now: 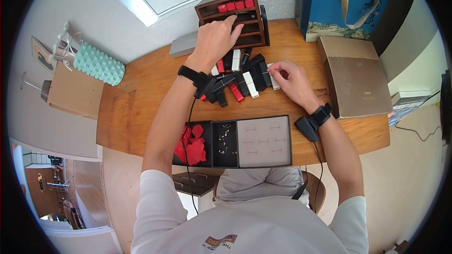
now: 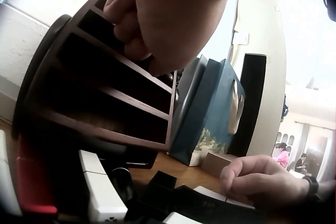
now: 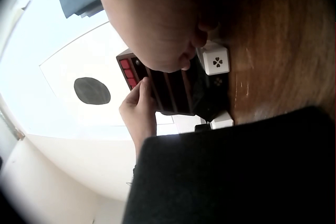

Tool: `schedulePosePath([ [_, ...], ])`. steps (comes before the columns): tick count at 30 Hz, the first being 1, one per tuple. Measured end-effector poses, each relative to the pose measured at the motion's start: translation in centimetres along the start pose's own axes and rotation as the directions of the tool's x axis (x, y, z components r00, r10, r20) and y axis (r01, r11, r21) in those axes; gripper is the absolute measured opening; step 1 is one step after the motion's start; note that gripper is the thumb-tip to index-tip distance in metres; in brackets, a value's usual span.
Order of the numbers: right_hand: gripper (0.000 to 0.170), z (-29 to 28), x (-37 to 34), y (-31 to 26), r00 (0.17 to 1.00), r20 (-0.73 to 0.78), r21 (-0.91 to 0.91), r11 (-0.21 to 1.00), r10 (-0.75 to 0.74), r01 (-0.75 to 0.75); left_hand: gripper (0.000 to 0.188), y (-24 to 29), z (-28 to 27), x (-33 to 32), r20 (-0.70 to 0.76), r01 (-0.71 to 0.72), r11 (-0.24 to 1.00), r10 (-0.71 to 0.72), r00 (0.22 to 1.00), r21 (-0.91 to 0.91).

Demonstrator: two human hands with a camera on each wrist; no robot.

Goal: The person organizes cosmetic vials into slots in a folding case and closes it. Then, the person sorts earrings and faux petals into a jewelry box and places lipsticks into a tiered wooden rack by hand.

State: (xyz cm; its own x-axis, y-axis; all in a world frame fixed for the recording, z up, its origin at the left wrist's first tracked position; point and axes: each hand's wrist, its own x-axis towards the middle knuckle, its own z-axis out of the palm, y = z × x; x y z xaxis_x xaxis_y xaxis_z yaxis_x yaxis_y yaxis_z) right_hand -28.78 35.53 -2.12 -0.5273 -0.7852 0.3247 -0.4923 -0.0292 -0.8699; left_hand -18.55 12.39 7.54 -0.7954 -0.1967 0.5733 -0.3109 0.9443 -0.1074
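From the left, a teal roller (image 1: 99,63) is seen at about nine o'clock. At six o'clock, a black tray (image 1: 225,161) is set at the near edge of the tabletop (image 1: 117,127), with red cloth (image 1: 194,150), small metal pieces and a slitted grey pad (image 1: 263,134) in it.

The left hand (image 1: 214,37) is held at the wooden rack (image 1: 226,0), its forefinger reaching to the second row, beside a dark object (image 1: 252,17); whether anything is gripped cannot be told. Red boxes (image 1: 239,4) are held in the top row. The rack's rows are laid roughly from nine to three o'clock.

From the left hand, the heap of small boxes (image 1: 242,84) is found at five o'clock. One white box (image 1: 250,84) is pointed from eleven to five.

The right hand (image 1: 294,82) is placed just beside the heap's right end, its fingers bent and thumb drawn close to forefinger; whether anything is pinched cannot be told. From it, the rack is found between ten and eleven o'clock, so the left hand is the nearer.

A clover mark (image 3: 218,62) is shown on a white box end by the right wrist view, but not by the head view; the tray is shown by the head view alone.
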Motion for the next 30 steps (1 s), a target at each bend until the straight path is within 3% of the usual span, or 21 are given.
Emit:
schedulePosePath([
  [7, 0.015, -0.1, 0.0, -0.1, 1.0, 0.018, -0.001, 1.0, 0.005, -0.005, 0.035, 1.7, 1.3, 1.9, -0.062, -0.108, 0.994, 0.11, 0.992, 0.03],
  [11, 0.015, 0.0, 0.0, 0.3, 1.0, 0.004, 0.016, 1.0, -0.007, 0.007, 0.032, 1.6, 1.5, 2.5, -0.028, -0.118, 0.992, 0.12, 0.992, 0.044],
  [16, 0.017, -0.1, 0.0, 0.0, 1.0, 0.013, -0.013, 1.0, 0.005, -0.005, 0.027, 1.5, 0.2, 1.5, -0.119, -0.155, 0.987, 0.158, 0.98, 0.033],
  [23, 0.018, 0.0, 0.0, 0.4, 1.0, 0.013, 0.006, 1.0, 0.0, 0.0, 0.022, 1.7, -6.0, -4.7, -0.051, -0.046, 0.99, 0.04, 0.998, -0.131],
  [26, 0.019, 0.0, 0.0, 0.1, 1.0, 0.025, 0.001, 1.0, 0.018, -0.018, 0.022, 1.5, -6.7, -7.6, 0.017, -0.052, 0.977, 0.057, 0.998, -0.206],
  [28, 0.018, -0.1, 0.0, 0.0, 1.0, 0.015, 0.001, 1.0, 0.013, -0.013, 0.022, 2.2, -6.6, -8.8, 0.055, -0.23, 0.966, 0.237, 0.97, -0.121],
  [30, 0.018, 0.0, 0.0, 0.2, 1.0, 0.02, -0.005, 1.0, 0.01, -0.01, 0.023, 3.4, -6.4, -9.9, 0.11, -0.218, 0.968, 0.232, 0.967, -0.122],
])
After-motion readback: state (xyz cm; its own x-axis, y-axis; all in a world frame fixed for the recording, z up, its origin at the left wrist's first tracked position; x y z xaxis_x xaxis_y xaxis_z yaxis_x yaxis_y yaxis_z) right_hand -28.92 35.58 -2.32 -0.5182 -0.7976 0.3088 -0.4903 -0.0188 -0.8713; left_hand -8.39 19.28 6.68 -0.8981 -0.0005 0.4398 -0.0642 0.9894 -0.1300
